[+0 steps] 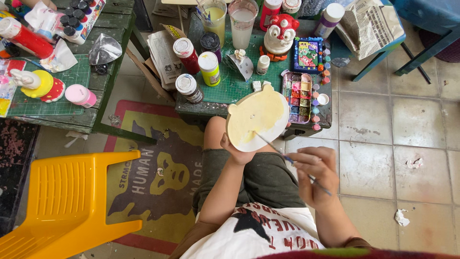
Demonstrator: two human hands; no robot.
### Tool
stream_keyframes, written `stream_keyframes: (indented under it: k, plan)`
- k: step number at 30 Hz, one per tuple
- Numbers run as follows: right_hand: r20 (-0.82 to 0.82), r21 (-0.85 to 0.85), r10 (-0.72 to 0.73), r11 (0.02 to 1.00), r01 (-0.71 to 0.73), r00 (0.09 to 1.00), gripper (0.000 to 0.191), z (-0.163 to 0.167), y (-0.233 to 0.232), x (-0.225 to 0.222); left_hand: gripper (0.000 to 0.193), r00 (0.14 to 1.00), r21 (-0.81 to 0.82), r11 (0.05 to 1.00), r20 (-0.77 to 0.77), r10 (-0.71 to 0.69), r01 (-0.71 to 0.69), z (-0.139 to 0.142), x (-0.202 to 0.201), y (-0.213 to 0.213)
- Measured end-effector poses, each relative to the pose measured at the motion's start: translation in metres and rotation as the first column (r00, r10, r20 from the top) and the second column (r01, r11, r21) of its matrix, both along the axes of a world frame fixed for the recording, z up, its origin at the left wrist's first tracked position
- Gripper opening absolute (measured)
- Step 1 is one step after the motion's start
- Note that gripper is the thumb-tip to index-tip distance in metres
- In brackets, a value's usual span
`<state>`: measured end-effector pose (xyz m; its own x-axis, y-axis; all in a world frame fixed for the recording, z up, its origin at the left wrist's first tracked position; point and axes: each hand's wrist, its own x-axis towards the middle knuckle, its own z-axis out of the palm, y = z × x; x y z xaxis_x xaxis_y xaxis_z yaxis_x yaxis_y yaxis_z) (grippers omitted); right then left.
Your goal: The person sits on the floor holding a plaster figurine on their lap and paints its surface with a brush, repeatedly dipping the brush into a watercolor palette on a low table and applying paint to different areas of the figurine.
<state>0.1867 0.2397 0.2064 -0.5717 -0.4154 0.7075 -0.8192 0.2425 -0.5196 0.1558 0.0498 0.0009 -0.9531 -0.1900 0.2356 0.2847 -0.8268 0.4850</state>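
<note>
My left hand grips the lower edge of a round, pale yellow plaster piece with small ears, holding it tilted over my lap. My right hand pinches a thin paintbrush whose tip touches the lower part of the yellow piece. A paint palette with many coloured wells lies on the small green table just beyond the piece.
Paint bottles, two cups of water, a red-and-white figurine and a small painted tile crowd the table. A second green table with paints stands left. A yellow plastic chair is at lower left, over a printed rug.
</note>
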Motion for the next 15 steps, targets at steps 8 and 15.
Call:
stream_keyframes:
  k: [8,15]
  plan:
    - [-0.001,0.082,0.147,0.986,-0.147,0.989,0.008,-0.007,0.007,-0.009,0.090,0.995,0.014,1.000,0.096,0.026,-0.028,0.013,-0.002,-0.003]
    - [0.384,-0.623,0.183,0.774,0.108,0.905,0.022,-0.053,0.035,-0.036,0.101,0.949,0.051,0.948,-0.018,-0.313,0.314,0.062,0.006,-0.036]
